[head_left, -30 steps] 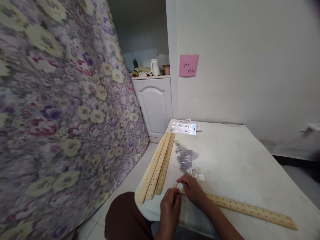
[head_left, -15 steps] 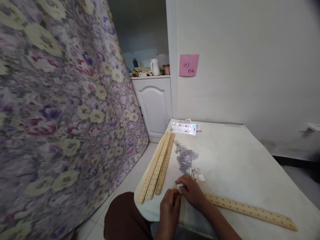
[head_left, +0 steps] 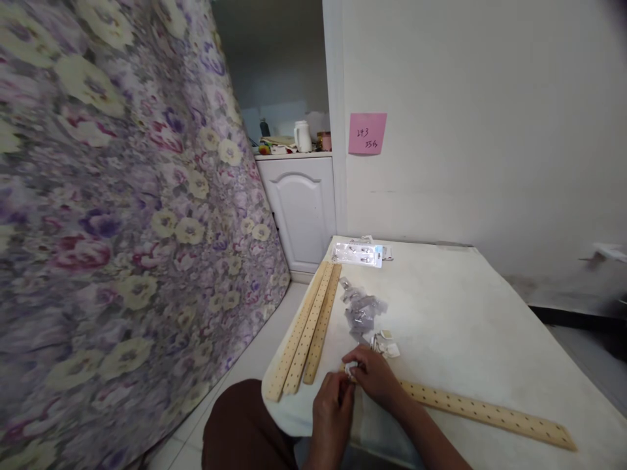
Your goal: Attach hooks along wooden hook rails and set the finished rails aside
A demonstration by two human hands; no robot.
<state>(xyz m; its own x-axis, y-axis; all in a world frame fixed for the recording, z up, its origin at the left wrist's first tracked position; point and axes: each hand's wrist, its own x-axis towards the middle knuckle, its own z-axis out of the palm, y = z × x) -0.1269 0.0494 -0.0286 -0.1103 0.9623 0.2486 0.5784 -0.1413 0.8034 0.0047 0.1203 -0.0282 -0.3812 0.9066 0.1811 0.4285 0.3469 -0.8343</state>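
Observation:
My left hand and my right hand meet at the near left corner of a white table. Both pinch a small white packet between their fingertips, over the left end of a long wooden strip with holes. Just beyond my hands lie a few small white packets and a heap of small clear bags. Three more perforated wooden strips lie side by side along the table's left edge.
A clear blister pack lies at the table's far left corner. A flowered mattress leans at the left. Behind stands a white cabinet with a jug. A pink note sticks to the wall.
My hands have stayed at the table corner, working the small white packet between the fingers. The camera has tipped slightly; nothing else on the table has moved.

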